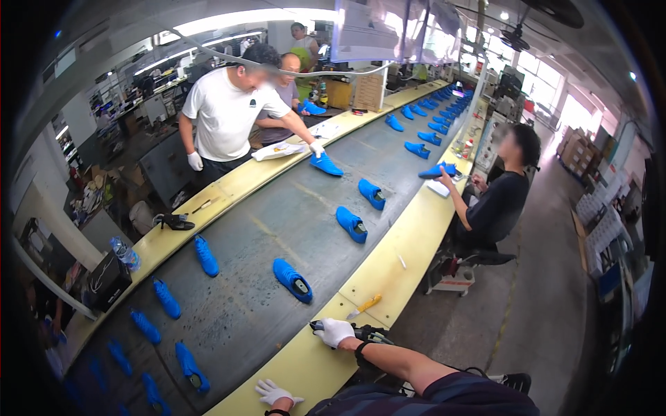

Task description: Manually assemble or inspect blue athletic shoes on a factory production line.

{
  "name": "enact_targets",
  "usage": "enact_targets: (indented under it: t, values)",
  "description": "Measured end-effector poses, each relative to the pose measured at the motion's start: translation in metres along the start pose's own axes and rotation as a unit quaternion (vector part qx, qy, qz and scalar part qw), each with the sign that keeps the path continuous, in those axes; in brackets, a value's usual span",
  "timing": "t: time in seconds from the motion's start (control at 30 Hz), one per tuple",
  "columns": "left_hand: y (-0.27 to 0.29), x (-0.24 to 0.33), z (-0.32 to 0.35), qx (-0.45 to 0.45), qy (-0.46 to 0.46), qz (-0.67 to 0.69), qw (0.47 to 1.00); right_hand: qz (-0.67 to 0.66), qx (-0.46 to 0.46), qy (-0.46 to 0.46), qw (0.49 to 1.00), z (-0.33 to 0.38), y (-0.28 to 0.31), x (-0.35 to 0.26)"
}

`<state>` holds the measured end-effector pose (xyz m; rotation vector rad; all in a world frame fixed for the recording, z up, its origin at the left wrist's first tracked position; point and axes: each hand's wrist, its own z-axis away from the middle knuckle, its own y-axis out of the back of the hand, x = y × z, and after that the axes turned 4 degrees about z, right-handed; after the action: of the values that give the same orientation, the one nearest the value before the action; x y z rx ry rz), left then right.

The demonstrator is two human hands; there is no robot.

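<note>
Right hand (pixel 336 333) grips a black tool (pixel 317 325); left hand (pixel 275 392) lies spread on the near yellow ledge (pixel 309 366), apparently bracing.

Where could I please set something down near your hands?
The near yellow ledge is bare between your left hand and right hand, and between the yellow tool and the white stick. The conveyor belt has a free patch between the blue shoe nearest your right hand and the shoe opposite by the far ledge. The belt's far end is crowded with shoes.
</note>
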<state>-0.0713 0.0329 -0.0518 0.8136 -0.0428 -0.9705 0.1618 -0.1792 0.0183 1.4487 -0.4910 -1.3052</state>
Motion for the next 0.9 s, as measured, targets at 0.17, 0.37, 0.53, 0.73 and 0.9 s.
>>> enact_targets:
  t: [0.17,0.37,0.53,0.73,0.9]
  values:
    - [-0.001,0.006,-0.003,0.000,-0.011,-0.002,1.000,0.007,0.028,-0.022,0.999,0.003,-0.001,0.006]
    - [-0.008,0.004,-0.011,0.000,-0.011,0.005,1.000,0.008,0.009,-0.027,1.000,-0.001,-0.008,0.005]
    - [-0.009,0.007,-0.010,0.008,-0.008,0.006,1.000,-0.002,-0.003,-0.043,0.999,0.000,-0.004,0.005]
    - [-0.007,0.007,-0.010,0.005,-0.001,-0.003,1.000,0.018,0.004,-0.034,0.999,0.001,-0.006,0.004]
    - [-0.002,0.006,-0.002,-0.004,-0.002,0.005,1.000,0.016,0.005,-0.025,1.000,-0.001,-0.011,0.007]
